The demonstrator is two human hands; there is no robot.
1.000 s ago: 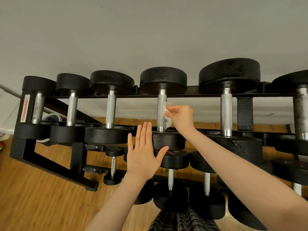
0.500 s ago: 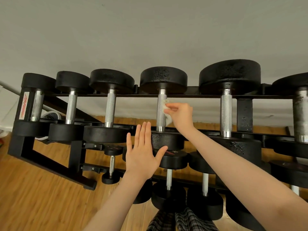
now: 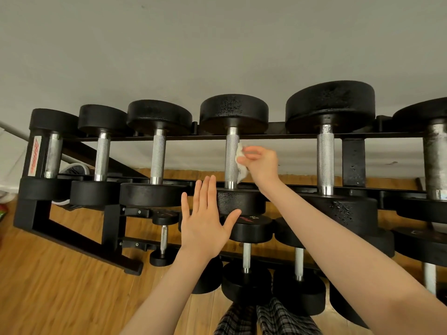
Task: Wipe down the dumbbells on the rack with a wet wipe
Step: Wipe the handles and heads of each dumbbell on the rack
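Note:
A black rack (image 3: 70, 228) carries several black dumbbells with knurled steel handles in an upper row, smaller ones below. My right hand (image 3: 261, 164) pinches a crumpled white wet wipe (image 3: 242, 165) against the right side of the middle dumbbell's handle (image 3: 231, 160). My left hand (image 3: 205, 221) is flat with fingers straight, its thumb at the near head of that same dumbbell (image 3: 242, 204); whether the palm touches it I cannot tell.
A grey wall (image 3: 217, 44) stands behind the rack. Wooden floor (image 3: 60, 286) lies to the left and below. A larger dumbbell (image 3: 326, 160) sits right of the wiped one, a smaller one (image 3: 158, 155) left. Plaid trousers (image 3: 266, 320) show at the bottom.
My right hand with the wipe has slid a short way up and down the handle. The left hand has stayed in place.

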